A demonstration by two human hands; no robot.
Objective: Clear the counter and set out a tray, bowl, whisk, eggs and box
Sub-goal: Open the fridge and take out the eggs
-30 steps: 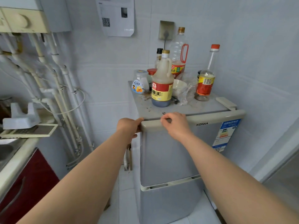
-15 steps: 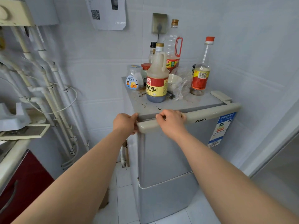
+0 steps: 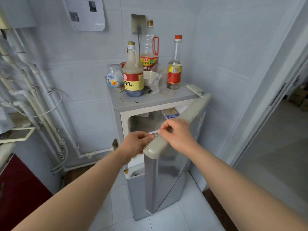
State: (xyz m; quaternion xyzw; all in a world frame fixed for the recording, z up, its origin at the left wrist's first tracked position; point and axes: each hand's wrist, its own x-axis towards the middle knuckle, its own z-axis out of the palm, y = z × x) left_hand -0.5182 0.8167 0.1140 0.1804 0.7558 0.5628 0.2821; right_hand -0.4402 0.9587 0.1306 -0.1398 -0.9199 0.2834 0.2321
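Observation:
A small grey fridge (image 3: 150,104) stands in the corner with its upper door (image 3: 168,172) swung partly open toward me. My left hand (image 3: 135,145) grips the beige door handle (image 3: 166,139) at its free end. My right hand (image 3: 178,135) holds the same handle from above, a little further along. Through the gap I see a frosty compartment and a blue and white carton (image 3: 171,115) at its upper right. A white bowl (image 3: 150,78) sits on the fridge top among bottles. No eggs, tray or whisk are in sight.
On the fridge top stand a large soy sauce jug (image 3: 133,75), a tall oil bottle (image 3: 150,47), a red-capped bottle (image 3: 175,69), a small jar (image 3: 113,75) and a crumpled plastic bag (image 3: 160,79). White pipes (image 3: 33,90) run down the left wall. A red cabinet (image 3: 18,189) is lower left, a doorway on the right.
The upper fridge door was closed before; both hands have pulled it open toward me, hinging at the right. The view has tilted down and the inside now shows.

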